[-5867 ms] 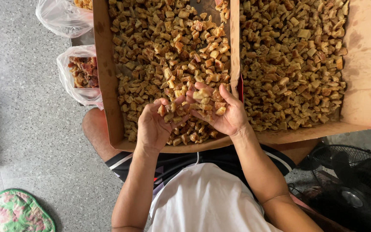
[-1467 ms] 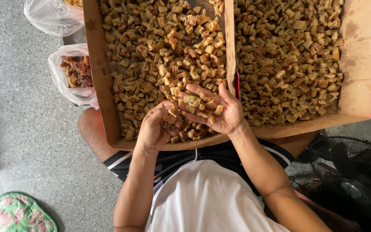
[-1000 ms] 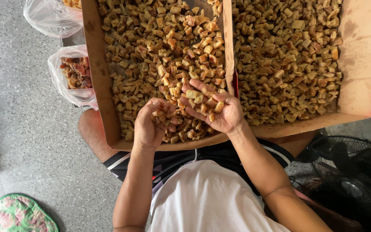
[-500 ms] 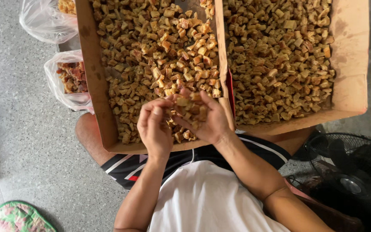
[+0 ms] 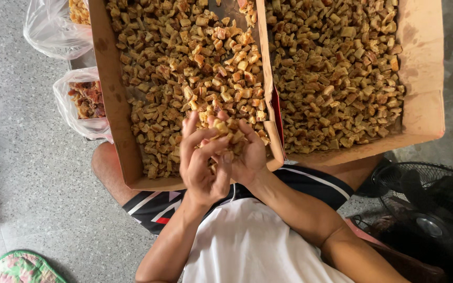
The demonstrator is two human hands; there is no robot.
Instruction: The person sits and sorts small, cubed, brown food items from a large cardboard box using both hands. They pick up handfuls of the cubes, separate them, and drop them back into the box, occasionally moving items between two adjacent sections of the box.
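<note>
Your right hand (image 5: 250, 157) is cupped palm-up, half open, with a small heap of dried chunks (image 5: 230, 132) in it; your left hand (image 5: 201, 165) sits just left of it, touching, fingers curled in and picking at that heap. Both hover over the near edge of the left cardboard box (image 5: 112, 105), so the loose pile lies straight ahead, far side. Chunks are small, rough, tan-to-amber cubes with no clear long axis; second box (image 5: 420, 78) to the right holds the same.
</note>
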